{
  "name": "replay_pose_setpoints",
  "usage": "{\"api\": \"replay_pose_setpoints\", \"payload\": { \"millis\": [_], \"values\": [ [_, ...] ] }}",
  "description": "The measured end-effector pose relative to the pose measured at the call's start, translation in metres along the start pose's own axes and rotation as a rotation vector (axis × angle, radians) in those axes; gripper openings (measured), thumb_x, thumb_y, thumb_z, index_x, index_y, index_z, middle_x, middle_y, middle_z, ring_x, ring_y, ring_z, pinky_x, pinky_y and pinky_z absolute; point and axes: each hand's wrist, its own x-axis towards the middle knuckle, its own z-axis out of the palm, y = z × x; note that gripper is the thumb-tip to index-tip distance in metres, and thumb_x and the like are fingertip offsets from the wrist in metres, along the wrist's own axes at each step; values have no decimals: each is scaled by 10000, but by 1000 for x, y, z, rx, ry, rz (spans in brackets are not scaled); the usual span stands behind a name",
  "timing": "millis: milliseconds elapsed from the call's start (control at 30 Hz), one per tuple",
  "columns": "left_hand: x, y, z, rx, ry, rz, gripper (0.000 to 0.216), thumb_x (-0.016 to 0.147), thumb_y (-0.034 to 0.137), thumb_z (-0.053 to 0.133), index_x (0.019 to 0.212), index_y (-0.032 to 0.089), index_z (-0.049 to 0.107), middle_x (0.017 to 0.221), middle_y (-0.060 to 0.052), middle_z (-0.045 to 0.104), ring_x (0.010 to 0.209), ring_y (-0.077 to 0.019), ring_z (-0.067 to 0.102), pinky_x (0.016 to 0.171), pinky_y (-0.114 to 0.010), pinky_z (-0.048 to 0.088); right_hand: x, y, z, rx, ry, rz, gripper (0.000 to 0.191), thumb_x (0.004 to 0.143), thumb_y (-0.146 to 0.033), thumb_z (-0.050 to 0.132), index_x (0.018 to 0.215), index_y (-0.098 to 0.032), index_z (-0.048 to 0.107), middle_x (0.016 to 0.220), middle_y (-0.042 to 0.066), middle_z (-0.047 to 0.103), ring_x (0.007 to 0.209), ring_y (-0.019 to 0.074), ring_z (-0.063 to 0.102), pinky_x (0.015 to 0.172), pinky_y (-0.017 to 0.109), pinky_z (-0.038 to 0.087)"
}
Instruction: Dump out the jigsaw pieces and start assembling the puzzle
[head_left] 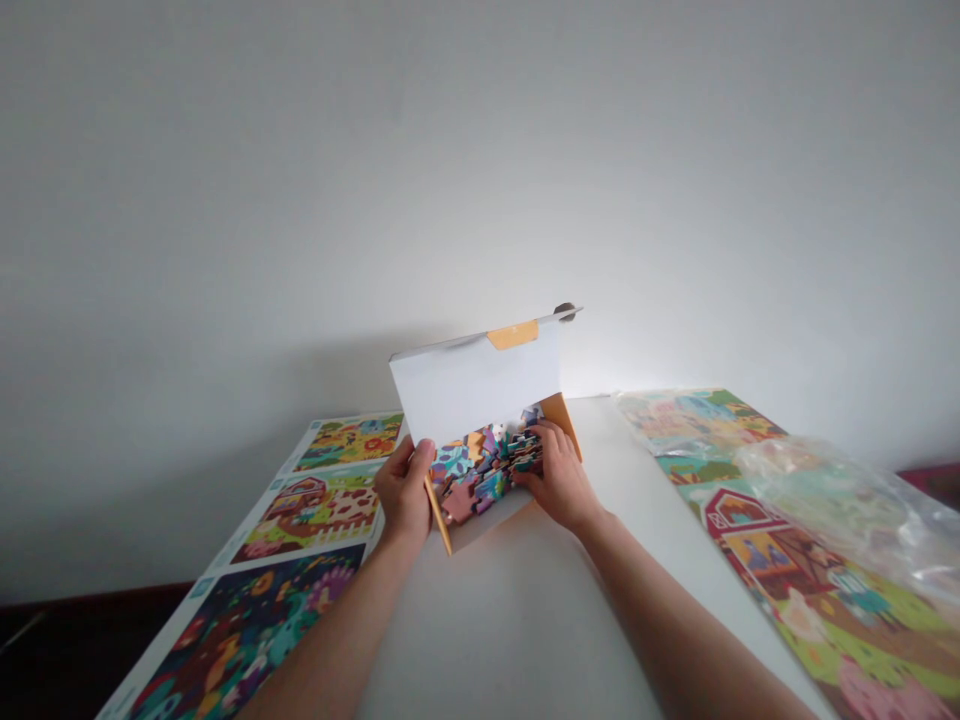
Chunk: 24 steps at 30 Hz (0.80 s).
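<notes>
A white-lined cardboard box (pixel 480 395) with orange sides is tilted toward me above the table, its lid raised at the back. Many jigsaw puzzle pieces (pixel 476 470) in teal, purple, orange and pink lie heaped inside it. My left hand (pixel 405 492) is closed on the box's left side, thumb over the rim. Reaching into the right end of the box, my right hand (pixel 561 475) has its thumb and fingers curled around a cluster of pieces. Its palm side and the pieces beneath it are hidden.
On the white table (pixel 517 630), a picture sheet (pixel 307 520) with three printed scenes lies at left. Assembled-looking farm picture panels (pixel 795 570) lie at right, partly under a crumpled clear plastic bag (pixel 847 510). A plain wall (pixel 480 180) stands behind the table.
</notes>
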Motion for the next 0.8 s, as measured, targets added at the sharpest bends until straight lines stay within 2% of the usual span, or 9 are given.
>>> {"api": "replay_pose_setpoints", "payload": {
  "millis": [100,167,267,367,467,567,667,800],
  "values": [
    [-1,1,0,5,-3,2,323,729,454,708,648,179,557,600,45,471,552,-102,410,522,-218,347,0,1,1,-2,10,40,756,745,-314,747,1383,-163,370,1224,154,530,1182,317,497,1008,489,437],
    [-1,1,0,27,-6,13,325,727,460,706,649,180,560,609,39,480,565,-108,420,531,-220,352,0,1,2,-14,7,59,766,723,-331,768,1372,-171,393,1205,149,532,1170,319,502,996,488,446],
    [-1,0,-1,44,-9,27,331,714,471,708,646,182,562,615,35,490,582,-116,439,554,-223,371,0,0,2,-29,31,33,662,685,-325,802,1255,-183,497,1345,162,448,1282,321,421,1053,470,405],
    [-1,0,-1,49,-21,36,327,709,474,710,653,183,572,625,34,509,581,-117,442,561,-224,376,1,-2,-1,-20,23,-12,564,688,-324,804,1159,-184,528,1453,166,363,1365,316,332,1090,467,364],
    [-1,-1,-1,54,-28,43,328,716,476,704,650,182,574,609,37,493,571,-114,431,545,-222,357,1,-3,-3,-14,-12,-6,525,713,-341,787,1138,-190,520,1374,155,446,1263,298,446,1032,466,416],
    [0,-2,-1,51,-23,53,328,719,477,703,658,181,575,608,38,479,578,-116,436,543,-223,354,1,-5,-4,-28,-23,22,582,710,-353,791,1186,-190,499,1249,128,509,1111,279,531,944,445,474],
    [-1,-2,-1,49,-20,55,344,714,476,710,635,181,552,595,42,457,562,-109,420,532,-221,348,2,-8,-6,-67,-3,15,654,683,-371,811,1229,-196,495,1180,115,527,1072,292,520,928,457,475],
    [-2,-2,-1,51,-14,40,348,710,484,706,630,185,547,598,41,462,562,-110,431,538,-221,358,2,-11,-9,-76,-2,-19,651,663,-384,825,1210,-201,522,1126,107,542,1060,300,506,935,457,466]
  ]
}}
